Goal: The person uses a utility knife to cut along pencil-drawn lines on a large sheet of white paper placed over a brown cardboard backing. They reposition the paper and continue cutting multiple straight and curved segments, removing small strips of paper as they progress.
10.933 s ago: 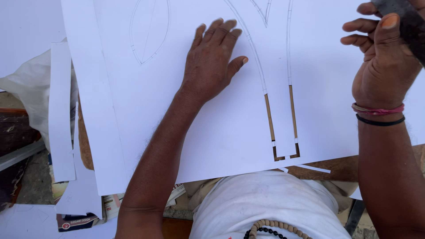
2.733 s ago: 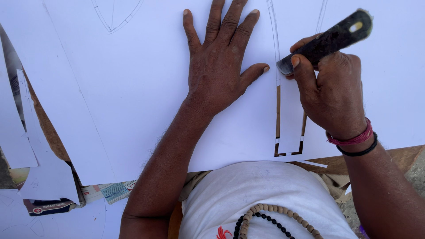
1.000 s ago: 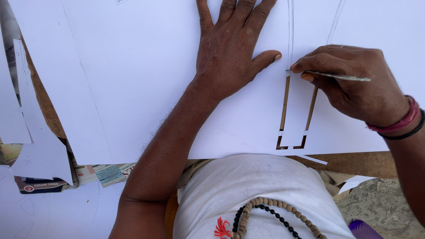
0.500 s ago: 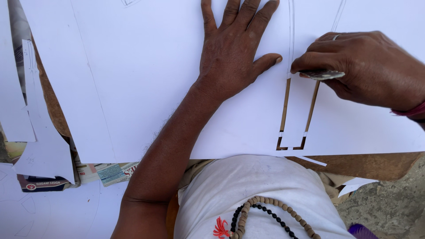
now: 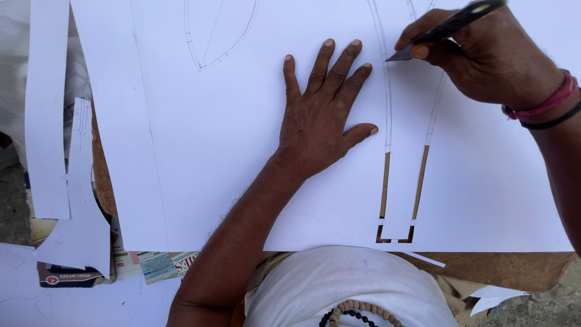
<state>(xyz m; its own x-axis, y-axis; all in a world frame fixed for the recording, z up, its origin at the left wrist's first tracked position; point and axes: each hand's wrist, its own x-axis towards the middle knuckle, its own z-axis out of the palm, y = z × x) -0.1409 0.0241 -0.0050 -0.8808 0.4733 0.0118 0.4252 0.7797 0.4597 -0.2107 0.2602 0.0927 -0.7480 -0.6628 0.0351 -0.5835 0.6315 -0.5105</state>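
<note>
A large white paper sheet (image 5: 200, 157) with pencilled outlines lies over a brown board (image 5: 508, 269). My left hand (image 5: 321, 115) presses flat on the sheet, fingers spread, just left of two long drawn lines. My right hand (image 5: 484, 54) grips a dark-handled craft knife (image 5: 445, 27), its tip touching the left line near the sheet's upper part. Lower down, two narrow slits (image 5: 384, 194) are cut through, showing the brown board beneath. A leaf-shaped outline (image 5: 215, 30) is drawn at the upper left.
Cut white paper strips and offcuts (image 5: 66, 175) lie at the left over printed scraps (image 5: 157, 263). A thin paper sliver (image 5: 423, 258) rests on the board's near edge. My white shirt and a bead necklace (image 5: 357, 309) are at the bottom.
My right hand moved up along the drawn lines, the knife tip now farther from the cut slits. My left hand stayed flat on the sheet. The view shifted.
</note>
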